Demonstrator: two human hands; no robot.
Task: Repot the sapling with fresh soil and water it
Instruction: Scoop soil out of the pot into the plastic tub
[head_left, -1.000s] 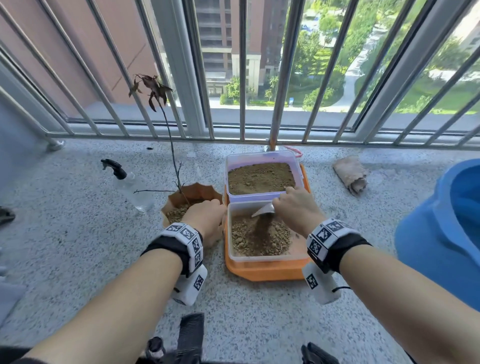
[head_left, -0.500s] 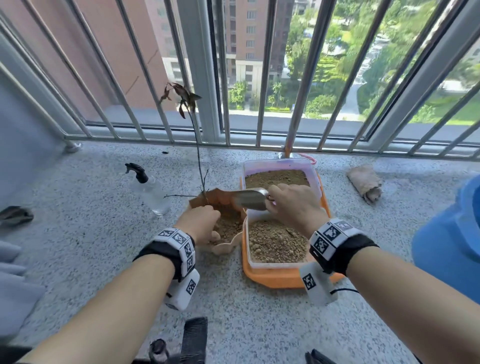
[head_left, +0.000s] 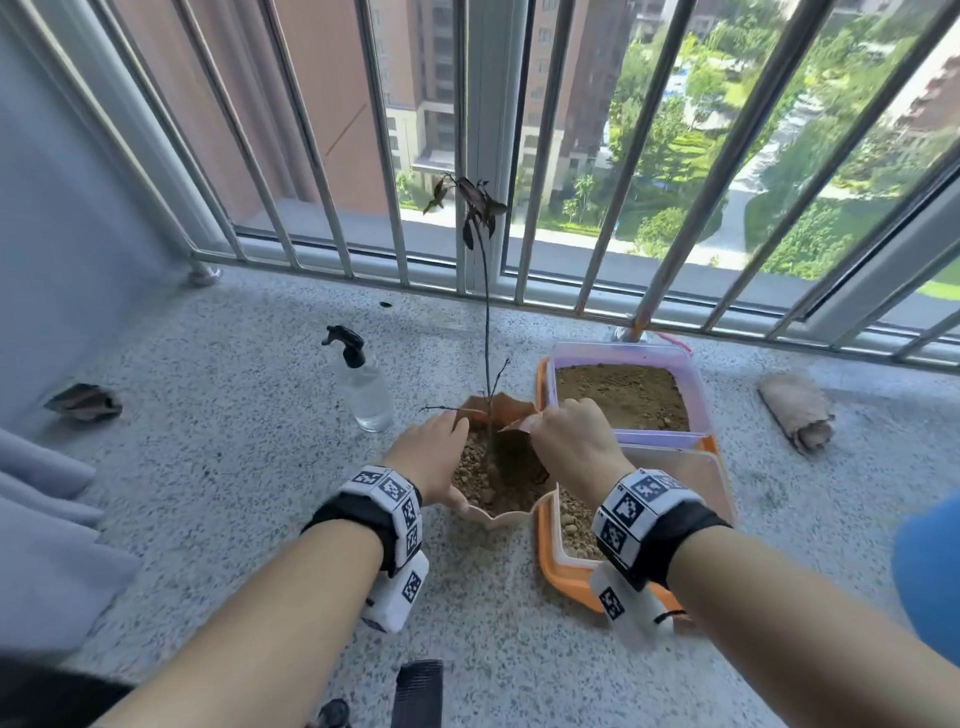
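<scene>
A thin sapling with dark leaves stands in a scalloped brown pot partly filled with lumpy soil. My left hand grips the pot's left rim. Above the pot's right side, my right hand holds a small metal scoop, whose blade points left toward the stem. Right of the pot sits an orange tray with two soil boxes, a far purple-rimmed one and a near clear one. A clear spray bottle with a black head stands left of the pot.
A rolled brown cloth lies at the right by the railing. A blue container fills the right edge. Grey fabric and a dry leaf lie at the left. Dark objects sit at the bottom edge.
My right hand lifted the scoop out of the near soil box and carried it left over the pot. My left hand stayed on the pot's rim.
</scene>
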